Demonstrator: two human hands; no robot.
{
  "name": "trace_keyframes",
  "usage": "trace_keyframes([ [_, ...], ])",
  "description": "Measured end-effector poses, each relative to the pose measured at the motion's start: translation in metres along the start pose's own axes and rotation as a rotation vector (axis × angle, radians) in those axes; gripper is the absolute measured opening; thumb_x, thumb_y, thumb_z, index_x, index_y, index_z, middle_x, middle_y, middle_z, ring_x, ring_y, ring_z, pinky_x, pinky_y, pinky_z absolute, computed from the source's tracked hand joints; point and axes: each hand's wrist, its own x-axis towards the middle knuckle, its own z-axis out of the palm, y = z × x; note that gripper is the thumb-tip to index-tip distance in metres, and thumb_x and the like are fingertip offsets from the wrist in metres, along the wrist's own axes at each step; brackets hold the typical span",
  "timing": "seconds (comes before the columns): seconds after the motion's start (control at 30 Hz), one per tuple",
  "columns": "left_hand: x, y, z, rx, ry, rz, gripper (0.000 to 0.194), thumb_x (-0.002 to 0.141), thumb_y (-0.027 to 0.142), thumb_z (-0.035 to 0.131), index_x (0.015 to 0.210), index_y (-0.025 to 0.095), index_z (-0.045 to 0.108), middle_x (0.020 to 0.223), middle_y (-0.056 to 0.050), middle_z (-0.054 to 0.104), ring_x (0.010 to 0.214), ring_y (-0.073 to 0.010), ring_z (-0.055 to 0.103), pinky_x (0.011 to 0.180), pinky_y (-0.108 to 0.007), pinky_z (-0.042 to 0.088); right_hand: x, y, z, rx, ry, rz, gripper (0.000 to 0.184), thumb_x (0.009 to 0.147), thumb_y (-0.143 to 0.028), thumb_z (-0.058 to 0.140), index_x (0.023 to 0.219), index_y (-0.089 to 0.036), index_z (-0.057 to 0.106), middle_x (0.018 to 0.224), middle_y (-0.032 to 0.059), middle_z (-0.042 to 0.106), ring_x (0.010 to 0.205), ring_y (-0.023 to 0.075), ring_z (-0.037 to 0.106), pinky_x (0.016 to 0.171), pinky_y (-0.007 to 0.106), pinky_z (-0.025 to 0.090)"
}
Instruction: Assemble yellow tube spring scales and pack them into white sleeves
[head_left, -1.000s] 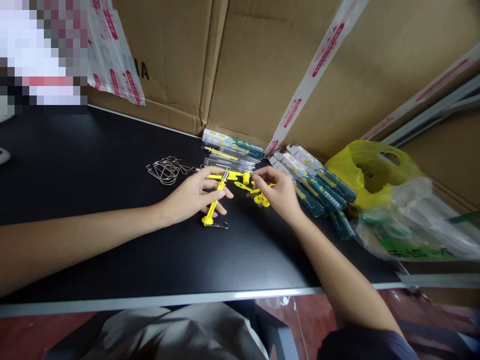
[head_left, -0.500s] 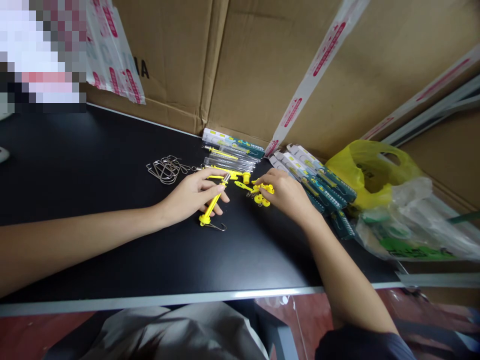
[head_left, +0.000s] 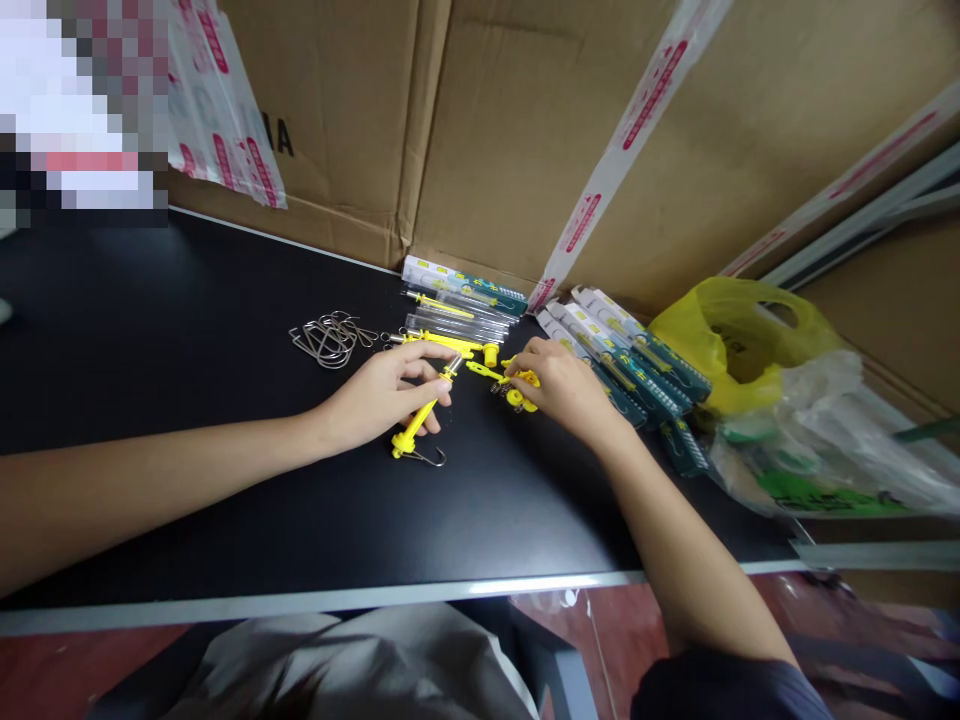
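Tilted further, the yellow tool (head_left: 422, 413) shows its hook (head_left: 440, 463).

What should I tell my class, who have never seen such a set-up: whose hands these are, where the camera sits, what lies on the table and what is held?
There is no robot here: a person works with two bare hands, seen by a camera worn on the head, looking forward and down. The left hand holds a slim yellow piece with a metal hook at its lower end. The right hand is at some small yellow parts; whether it grips one is unclear. On the black table also lie bent metal wires, clear tubes and printed boxes.
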Motion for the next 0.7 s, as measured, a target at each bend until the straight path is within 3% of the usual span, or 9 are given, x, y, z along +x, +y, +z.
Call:
trace_keyframes([
  [0.4, 0.0000, 0.0016, 0.0002, -0.009, -0.017, -0.019, 0.044, 0.084, 0.029, 0.065, 0.123, 0.016, 0.052, 0.077, 0.001, 0.065, 0.053, -0.0129, 0.067, 0.050, -0.024, 0.057, 0.0032, 0.0041, 0.0020, 0.088, 0.035, 0.005, 0.011, 0.089, -0.018, 0.058, 0.086, -0.018, 0.068, 0.094, 0.0078, 0.066, 0.090, 0.0215, 0.059, 0.072, 0.030, 0.042],
  [0.57, -0.0018, 0.0041, 0.0005, 0.011, -0.021, -0.023, 0.044, 0.084, 0.029, 0.065, 0.124, 0.015, 0.052, 0.075, 0.001, 0.066, 0.051, -0.0122, 0.066, 0.048, -0.023, 0.055, 0.0037, 0.0050, 0.0005, 0.320, 0.151, 0.014, 0.009, 0.088, -0.019, 0.056, 0.086, -0.018, 0.064, 0.090, 0.0070, 0.068, 0.086, 0.0206, 0.060, 0.079, 0.033, 0.044],
  [0.7, -0.0033, 0.0053, 0.0002, 0.041, -0.045, -0.024, 0.042, 0.085, 0.028, 0.063, 0.123, 0.015, 0.052, 0.073, 0.002, 0.065, 0.049, -0.0107, 0.064, 0.044, -0.020, 0.051, 0.0031, 0.0008, -0.0011, 0.606, 0.205, 0.038, 0.011, 0.090, -0.025, 0.056, 0.087, -0.017, 0.061, 0.086, 0.0053, 0.068, 0.080, 0.0175, 0.061, 0.072, 0.029, 0.044],
])
